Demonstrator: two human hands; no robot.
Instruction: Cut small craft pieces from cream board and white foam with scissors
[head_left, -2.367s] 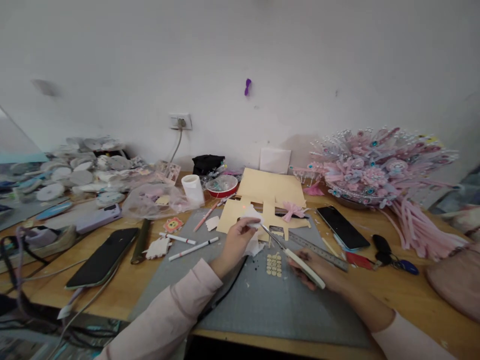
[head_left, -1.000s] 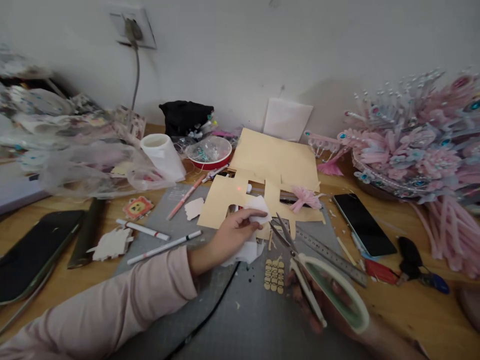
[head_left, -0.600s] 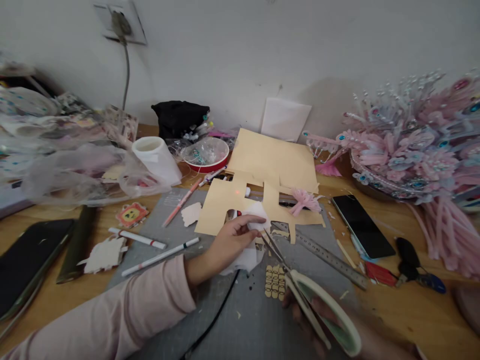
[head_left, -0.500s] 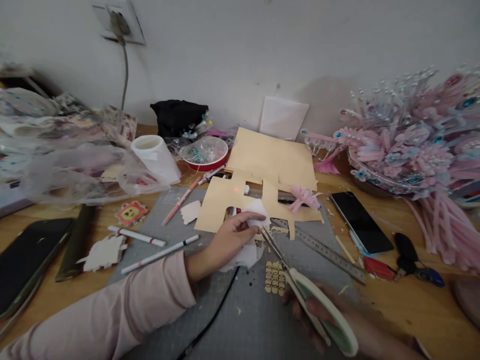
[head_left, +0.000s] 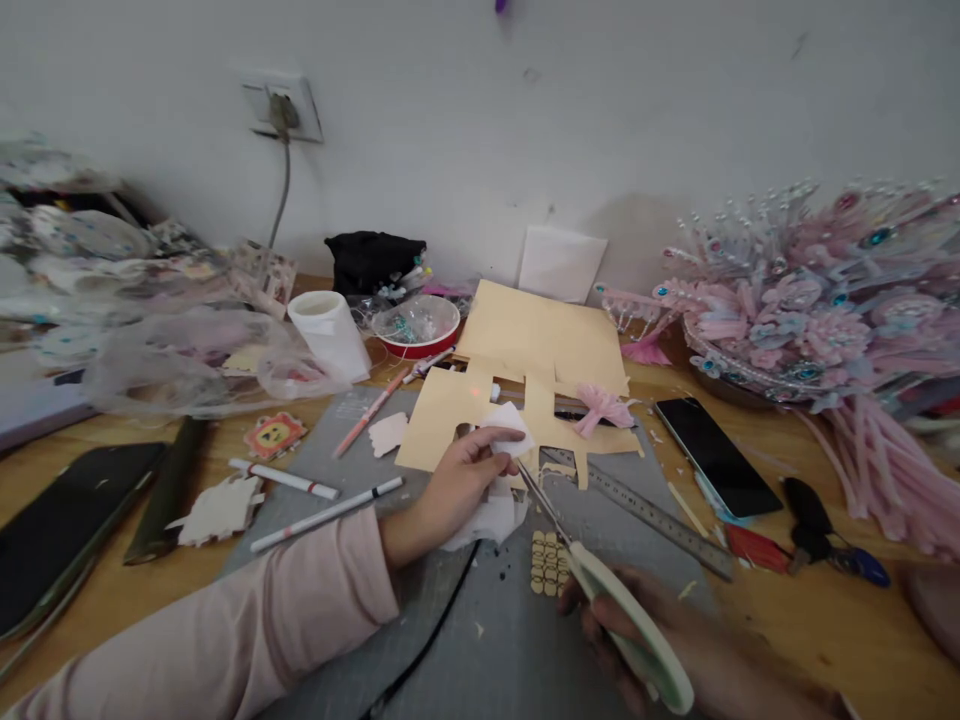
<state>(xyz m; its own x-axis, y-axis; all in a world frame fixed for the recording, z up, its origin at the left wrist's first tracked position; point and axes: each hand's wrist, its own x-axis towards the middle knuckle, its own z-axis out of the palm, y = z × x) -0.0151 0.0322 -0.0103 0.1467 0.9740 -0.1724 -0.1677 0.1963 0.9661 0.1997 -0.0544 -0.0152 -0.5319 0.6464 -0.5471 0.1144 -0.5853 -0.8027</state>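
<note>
My left hand [head_left: 466,478] pinches a small piece of white paper [head_left: 511,424] between thumb and fingers above the grey cutting mat [head_left: 480,650]. My right hand [head_left: 637,630] is wrapped round the pale-handled scissors [head_left: 611,590]. The scissor tips point up and left and meet the paper's lower edge by my left fingertips; the blades look nearly closed. Below my left hand lies more crumpled white paper [head_left: 491,522]. A small sheet of tan round cutouts [head_left: 547,562] lies on the mat beside my right hand. Behind them is cut-out cream card [head_left: 435,410].
A metal ruler [head_left: 660,520] and a black phone [head_left: 718,455] lie to the right, near keys [head_left: 814,515]. Two white pens [head_left: 330,512] lie left. A paper roll [head_left: 330,335], a red-rimmed bowl [head_left: 416,330] and a heap of pink beaded ornaments [head_left: 795,300] stand behind. A black cable [head_left: 431,640] crosses the mat.
The head view has tilted up a little, so the scene sits lower and the left-side things further right. The scissors look more closed at the paper; both hands keep their holds.
</note>
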